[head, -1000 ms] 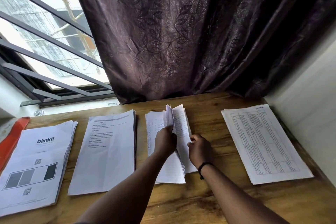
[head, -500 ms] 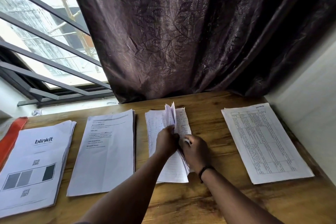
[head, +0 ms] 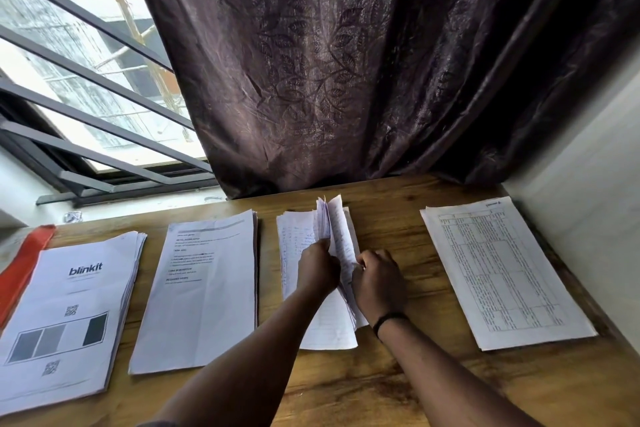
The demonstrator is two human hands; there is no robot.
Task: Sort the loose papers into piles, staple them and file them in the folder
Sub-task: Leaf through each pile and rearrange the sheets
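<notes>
The left hand [head: 318,267] grips a bunch of raised sheets of the handwritten pile [head: 323,288] – third of four piles on the wooden table [head: 398,374] – while the right hand [head: 379,283] pinches sheets at its right edge. An orange folder [head: 24,264] lies at far left.

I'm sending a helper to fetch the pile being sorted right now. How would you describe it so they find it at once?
On the wooden table below the dark curtain, four paper piles lie in a row. Take the third from the left, the handwritten pile. It alone has pages lifted and fanned, with the left hand and right hand gripping them.
</notes>
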